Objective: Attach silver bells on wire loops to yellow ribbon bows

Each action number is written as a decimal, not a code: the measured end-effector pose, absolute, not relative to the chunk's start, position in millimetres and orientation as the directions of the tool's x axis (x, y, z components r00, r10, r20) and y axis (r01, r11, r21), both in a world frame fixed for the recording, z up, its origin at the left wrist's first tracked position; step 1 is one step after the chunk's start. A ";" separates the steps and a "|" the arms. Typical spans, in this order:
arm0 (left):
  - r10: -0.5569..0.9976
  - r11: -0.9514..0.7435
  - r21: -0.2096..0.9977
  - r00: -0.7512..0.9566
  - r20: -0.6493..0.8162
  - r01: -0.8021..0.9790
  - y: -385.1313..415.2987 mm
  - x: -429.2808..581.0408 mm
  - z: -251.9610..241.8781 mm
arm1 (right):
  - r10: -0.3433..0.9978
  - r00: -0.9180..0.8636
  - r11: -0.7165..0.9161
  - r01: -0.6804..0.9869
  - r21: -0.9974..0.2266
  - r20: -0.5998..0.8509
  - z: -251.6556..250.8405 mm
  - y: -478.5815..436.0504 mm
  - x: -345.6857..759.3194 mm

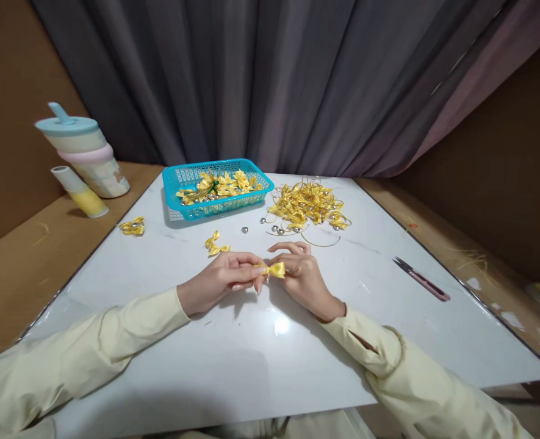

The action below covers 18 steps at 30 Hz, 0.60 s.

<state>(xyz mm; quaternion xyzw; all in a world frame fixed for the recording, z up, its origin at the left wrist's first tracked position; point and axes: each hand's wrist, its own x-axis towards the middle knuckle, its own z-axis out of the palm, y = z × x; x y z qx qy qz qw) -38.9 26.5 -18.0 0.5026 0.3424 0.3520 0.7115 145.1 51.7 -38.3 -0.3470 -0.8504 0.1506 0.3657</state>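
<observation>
A small yellow satin ribbon bow [277, 269] is held between my two hands over the middle of the white tabletop. My left hand [226, 274] pinches the bow's left side between thumb and fingers. From the other side, my right hand [307, 277] closes its thumb and index finger at the bow, the other fingers raised and bent. A little shiny metal bit hangs under the bow's centre, too small to make out fully. Just beyond my left hand lie loose yellow bows [215, 245]. A silver heart-shaped bell or charm [244, 230] rests farther back.
A blue plastic basket [219, 210] holds yellow bows. Right of it sits a pile of bows with cords and silver pieces [309, 204]. Thread snips [420, 279] lie at right. At left are a bow bundle [133, 226], a thread cone [81, 194] and a lidded tumbler [86, 152].
</observation>
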 end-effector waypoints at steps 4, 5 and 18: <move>0.887 0.141 0.988 0.451 -0.098 -0.062 25.3 -38.1 -11.1 | 0.734 -0.474 0.679 0.503 -0.534 0.487 -40.5 55.0 146.5; 0.904 0.129 0.990 0.417 -0.096 -0.050 26.0 -38.2 -11.0 | 0.743 -0.458 0.669 0.503 -0.548 0.487 -40.3 55.6 147.0; 0.949 0.039 0.999 0.314 -0.029 -0.025 29.4 -36.9 -5.5 | 0.755 -0.393 0.642 0.604 -0.472 0.524 -38.6 67.6 158.7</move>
